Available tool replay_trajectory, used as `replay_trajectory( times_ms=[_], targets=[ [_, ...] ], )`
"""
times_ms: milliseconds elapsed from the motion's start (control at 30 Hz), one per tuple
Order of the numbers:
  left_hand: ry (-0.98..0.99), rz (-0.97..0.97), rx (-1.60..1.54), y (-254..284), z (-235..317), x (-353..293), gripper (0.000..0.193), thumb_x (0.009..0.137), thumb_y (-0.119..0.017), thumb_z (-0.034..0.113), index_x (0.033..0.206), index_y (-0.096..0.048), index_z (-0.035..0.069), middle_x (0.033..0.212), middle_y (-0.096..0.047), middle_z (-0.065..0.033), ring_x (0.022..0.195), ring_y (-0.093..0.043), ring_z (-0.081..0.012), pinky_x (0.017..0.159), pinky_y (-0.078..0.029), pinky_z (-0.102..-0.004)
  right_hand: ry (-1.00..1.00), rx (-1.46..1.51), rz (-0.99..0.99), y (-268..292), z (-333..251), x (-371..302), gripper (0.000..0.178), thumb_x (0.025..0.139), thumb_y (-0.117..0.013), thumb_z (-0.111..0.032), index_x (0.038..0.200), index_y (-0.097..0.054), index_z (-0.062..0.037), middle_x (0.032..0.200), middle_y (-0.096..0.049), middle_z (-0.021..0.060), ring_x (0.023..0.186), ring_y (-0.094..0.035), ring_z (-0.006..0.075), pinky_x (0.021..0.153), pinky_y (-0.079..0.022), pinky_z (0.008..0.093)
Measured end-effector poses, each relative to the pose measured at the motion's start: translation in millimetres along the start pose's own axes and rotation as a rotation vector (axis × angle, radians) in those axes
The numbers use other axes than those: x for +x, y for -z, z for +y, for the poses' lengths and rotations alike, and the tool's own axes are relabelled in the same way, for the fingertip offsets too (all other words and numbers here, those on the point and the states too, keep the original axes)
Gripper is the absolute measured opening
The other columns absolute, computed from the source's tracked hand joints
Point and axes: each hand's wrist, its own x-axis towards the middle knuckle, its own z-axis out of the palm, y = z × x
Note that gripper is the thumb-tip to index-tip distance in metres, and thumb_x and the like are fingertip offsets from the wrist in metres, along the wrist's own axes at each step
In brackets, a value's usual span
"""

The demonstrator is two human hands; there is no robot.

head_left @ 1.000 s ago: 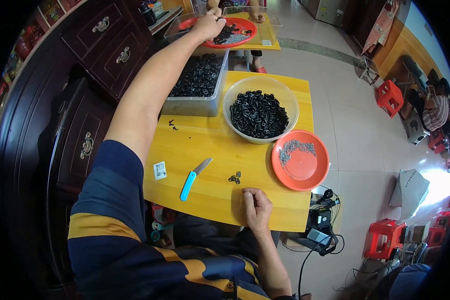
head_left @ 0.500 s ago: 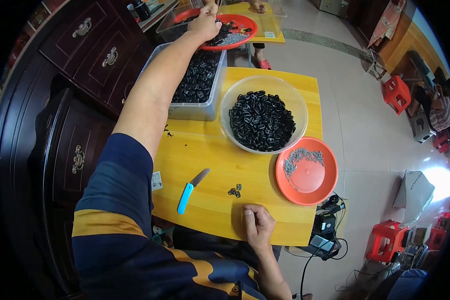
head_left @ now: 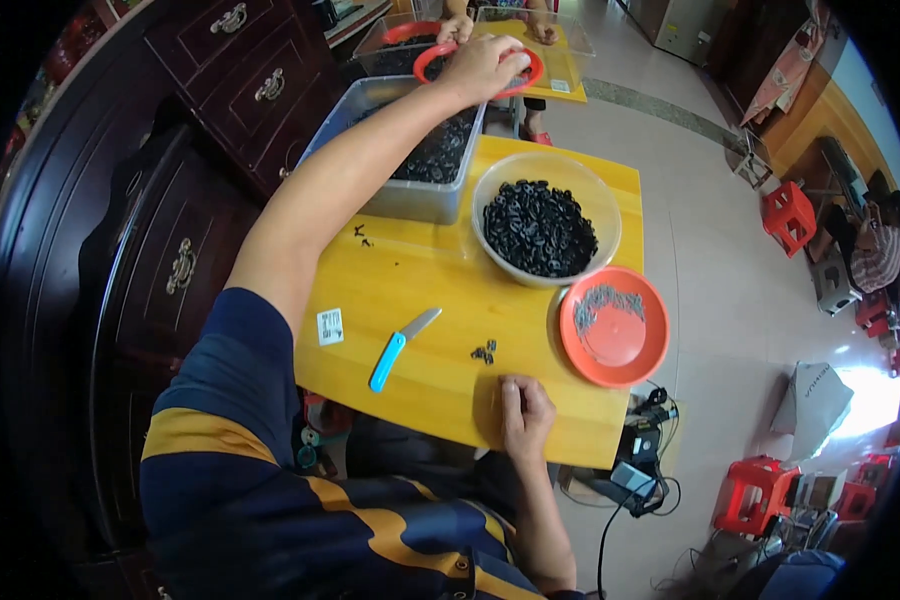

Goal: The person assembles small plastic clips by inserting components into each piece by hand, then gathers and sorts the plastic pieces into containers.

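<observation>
My left hand [head_left: 485, 68] reaches far out over a red plate [head_left: 430, 58] beyond the table's far end. Its fingers are curled down on the plate's right part, and what they pinch is hidden. Close by is another person's hand [head_left: 457, 28]. My right hand [head_left: 527, 408] rests loosely closed at the table's near edge, with nothing visible in it. Just beyond it lie several small black two-holed pieces [head_left: 484, 352]. A folding knife [head_left: 388, 362] with a blue handle lies opened out to their left.
A clear round tub [head_left: 540, 230] of black pieces stands beside a red plate [head_left: 620, 345] of small grey metal parts. A grey bin [head_left: 430, 205] with more black pieces is at far left. A white label [head_left: 330, 326] lies near the knife. Dark drawers [head_left: 180, 265] flank the left side.
My left hand has shifted right across the far plate, now covering its middle. The other person's hand has drawn apart from mine. The whole view has shifted slightly; my right hand stays at the edge.
</observation>
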Motion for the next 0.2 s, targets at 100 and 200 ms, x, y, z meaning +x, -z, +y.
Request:
replay_trajectory(
  times_ms=[100,200],
  targets=[
    [-0.025,-0.091,-0.334,21,52,-61,0.027,0.092,-0.063,0.024,0.111,-0.068,0.006,0.095,-0.072,-0.0115,0.085,-0.069,-0.0177,0.078,-0.053,-0.0328,-0.08,0.013,-0.051,1,-8,1,0.014,0.097,-0.06,-0.01,0.092,-0.066,0.0011,0.082,-0.066,0.0076,0.078,-0.061,0.0138,0.072,-0.049,0.0278],
    [0.043,-0.234,-0.405,37,104,-108,0.026,0.089,-0.066,0.02,0.108,-0.069,0.004,0.09,-0.073,-0.0123,0.086,-0.069,-0.0174,0.081,-0.052,-0.0317,-0.072,0.06,-0.052,1,-9,2,0.014,0.097,-0.06,-0.011,0.092,-0.066,0.0011,0.082,-0.066,0.0073,0.078,-0.061,0.0134,0.072,-0.049,0.0272]
  ],
)
